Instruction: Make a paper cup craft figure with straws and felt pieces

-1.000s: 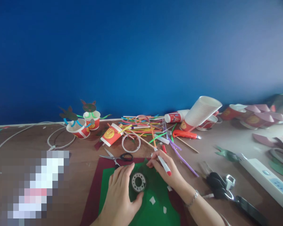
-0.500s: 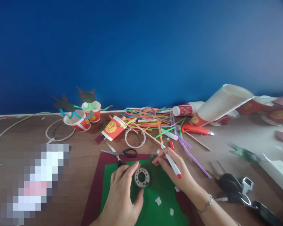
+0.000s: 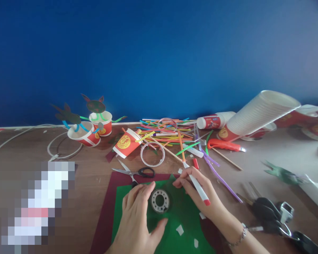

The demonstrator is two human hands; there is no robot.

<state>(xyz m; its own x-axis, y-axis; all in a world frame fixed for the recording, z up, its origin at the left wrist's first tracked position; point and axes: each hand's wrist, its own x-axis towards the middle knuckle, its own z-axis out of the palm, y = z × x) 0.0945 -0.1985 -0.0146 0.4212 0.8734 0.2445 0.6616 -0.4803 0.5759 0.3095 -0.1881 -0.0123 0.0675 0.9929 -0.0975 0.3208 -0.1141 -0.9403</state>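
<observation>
A grey-white tape roll [image 3: 160, 200] lies on a green sheet [image 3: 185, 218], which rests on a dark red sheet [image 3: 102, 218]. My left hand [image 3: 141, 215] curves around the roll's left side, with thumb and fingers apart. My right hand [image 3: 198, 187] is closed on a white marker with a red end [image 3: 198, 185], its fingertips at a dark green piece on the sheet. Open scissors [image 3: 134, 173] lie just above the green sheet. Small white scraps [image 3: 180, 230] sit on the green sheet, below the roll.
Colourful strips [image 3: 169, 135] are heaped at the back, near a tipped red cup [image 3: 127, 143]. Two cups with paper figures [image 3: 84, 134] stand at the left. A cup stack [image 3: 259, 113], an orange cutter [image 3: 225, 145], keys [image 3: 266, 208] and pliers [image 3: 282, 174] are on the right.
My left thumb has moved away from the tape roll's lower edge, to the right. The view has shifted slightly. My right hand still holds the marker.
</observation>
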